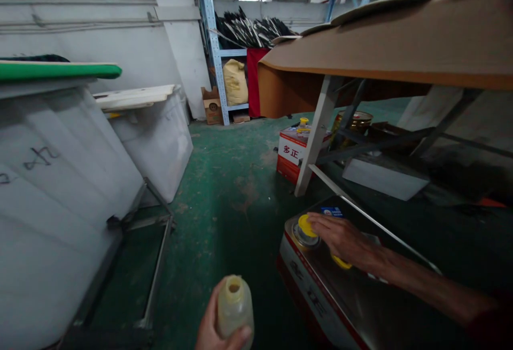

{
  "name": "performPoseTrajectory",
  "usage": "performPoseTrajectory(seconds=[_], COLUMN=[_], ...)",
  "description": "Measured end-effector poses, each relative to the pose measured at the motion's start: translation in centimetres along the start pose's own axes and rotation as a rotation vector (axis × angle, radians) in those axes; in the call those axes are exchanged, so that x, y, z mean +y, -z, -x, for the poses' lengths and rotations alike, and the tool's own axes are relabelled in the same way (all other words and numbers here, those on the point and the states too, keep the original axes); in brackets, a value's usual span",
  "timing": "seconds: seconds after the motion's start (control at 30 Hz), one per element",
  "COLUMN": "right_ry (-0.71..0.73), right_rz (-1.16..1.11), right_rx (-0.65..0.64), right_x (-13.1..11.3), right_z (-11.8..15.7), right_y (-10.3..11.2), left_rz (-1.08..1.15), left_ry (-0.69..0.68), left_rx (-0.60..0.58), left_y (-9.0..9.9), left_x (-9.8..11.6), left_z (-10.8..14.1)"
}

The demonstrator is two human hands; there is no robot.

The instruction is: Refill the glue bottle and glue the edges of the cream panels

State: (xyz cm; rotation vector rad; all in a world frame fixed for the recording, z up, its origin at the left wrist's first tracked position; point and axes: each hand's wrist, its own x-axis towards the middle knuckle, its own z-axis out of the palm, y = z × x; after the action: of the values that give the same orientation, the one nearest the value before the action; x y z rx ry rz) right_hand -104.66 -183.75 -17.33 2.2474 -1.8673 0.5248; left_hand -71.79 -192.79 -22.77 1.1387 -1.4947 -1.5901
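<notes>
At the bottom centre, my left hand is wrapped round a translucent yellowish bottle, which is upright with its mouth uncovered. To its right stands a large metal can with a red and white side. The fingers of my right hand are on the yellow cap at the can's round opening. Part of the can's yellow handle shows below that hand.
A table covered in brown sheet stands at right, its white leg beside a second red and white can. White bins and a metal frame are at left. Blue shelving stands behind.
</notes>
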Motion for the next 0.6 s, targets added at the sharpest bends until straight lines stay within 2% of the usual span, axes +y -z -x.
performPoseTrajectory(seconds=[0.1,0.2,0.3,0.37,0.5,0.6], right_ry=[-0.070,-0.165,-0.229,-0.224,-0.210,-0.211], right_rz=[-0.048,-0.087,-0.109,-0.119,-0.093,-0.051], right_rx=[-0.007,-0.057,-0.127,-0.221,-0.387,-0.393], right_x=[-0.7,-1.7,-2.0,-1.6,-0.8,-1.6], right_z=[0.5,0.3,-0.9,-2.2,-4.5,-4.5], right_y=[0.0,1.2,2.6,3.0,2.5,1.9], left_rz=[0.052,0.103,0.130,0.131,0.144,0.138], left_ry=[-0.091,-0.121,-0.150,-0.173,-0.185,-0.186], left_rx=[-0.007,-0.008,-0.005,0.001,0.032,0.056], left_y=[-0.4,-0.9,-1.2,-1.1,-0.6,0.0], left_x=[-0.2,-0.3,-0.2,0.0,0.2,0.2], left_z=[-0.5,-0.8,-0.9,-1.0,-1.1,-1.3])
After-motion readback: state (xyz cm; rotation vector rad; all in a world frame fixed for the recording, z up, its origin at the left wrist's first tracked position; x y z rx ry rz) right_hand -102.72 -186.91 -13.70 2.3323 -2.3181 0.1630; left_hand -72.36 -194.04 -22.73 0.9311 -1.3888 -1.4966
